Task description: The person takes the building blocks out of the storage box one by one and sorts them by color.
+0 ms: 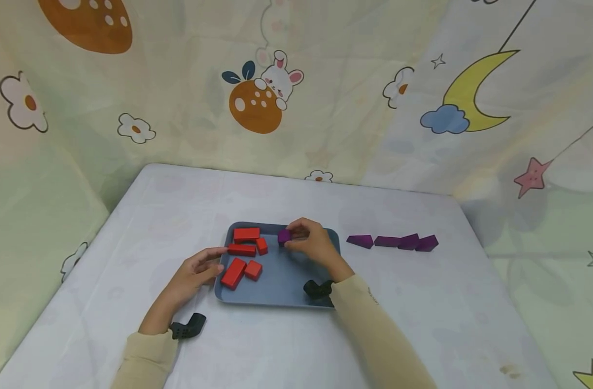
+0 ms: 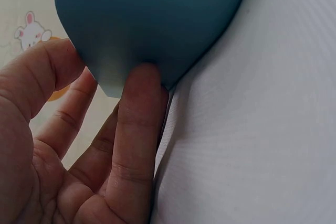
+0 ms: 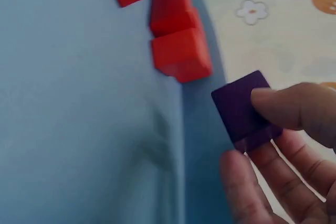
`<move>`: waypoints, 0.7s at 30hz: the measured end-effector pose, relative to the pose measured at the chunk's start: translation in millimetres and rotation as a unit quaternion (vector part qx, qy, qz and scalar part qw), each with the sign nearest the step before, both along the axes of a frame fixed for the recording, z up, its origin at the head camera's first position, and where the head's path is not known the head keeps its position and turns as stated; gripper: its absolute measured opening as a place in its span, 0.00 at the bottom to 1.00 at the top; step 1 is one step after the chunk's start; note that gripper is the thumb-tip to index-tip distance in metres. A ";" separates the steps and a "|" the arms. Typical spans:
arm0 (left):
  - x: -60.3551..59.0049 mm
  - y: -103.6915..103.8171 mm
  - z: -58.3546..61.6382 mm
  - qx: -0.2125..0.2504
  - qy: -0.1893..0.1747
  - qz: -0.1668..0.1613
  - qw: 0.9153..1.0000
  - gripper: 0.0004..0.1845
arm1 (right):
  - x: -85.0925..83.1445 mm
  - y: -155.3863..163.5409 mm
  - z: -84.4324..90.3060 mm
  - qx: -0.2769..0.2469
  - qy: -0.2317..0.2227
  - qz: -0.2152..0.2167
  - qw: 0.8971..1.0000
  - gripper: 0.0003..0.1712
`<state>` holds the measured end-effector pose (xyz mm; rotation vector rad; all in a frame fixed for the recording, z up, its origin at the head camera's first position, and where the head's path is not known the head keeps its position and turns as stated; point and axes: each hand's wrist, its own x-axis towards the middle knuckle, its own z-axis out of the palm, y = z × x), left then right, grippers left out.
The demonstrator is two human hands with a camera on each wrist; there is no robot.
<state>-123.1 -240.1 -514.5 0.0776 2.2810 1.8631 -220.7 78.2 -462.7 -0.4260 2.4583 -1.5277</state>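
The right hand [image 1: 312, 241] is pinching a purple block [image 1: 284, 236] over the far part of the blue tray [image 1: 282, 286]. The left hand [image 1: 195, 274], fingers relaxed, is touching the tray's left rim. Red blocks [image 1: 243, 254] are lying inside the tray; purple pieces [image 1: 392, 241] are sitting on the surface [image 1: 423, 302] to its right.

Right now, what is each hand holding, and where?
The right hand pinches a purple block by its sides; the left hand only touches the tray edge.

Tray [image 1: 282, 281]: smooth matt blue, plastic-looking. Red blocks [image 1: 234, 273] and purple block [image 1: 284, 236]: painted, satin finish. Tablecloth [image 1: 423, 302]: finely woven white cloth. Backdrop [image 1: 180, 108]: printed fabric.
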 end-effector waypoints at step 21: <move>2.8 4.8 2.7 -0.007 -0.004 0.003 1.000 0.29 | -3.3 161.6 28.7 -0.011 0.053 -0.019 0.998 0.26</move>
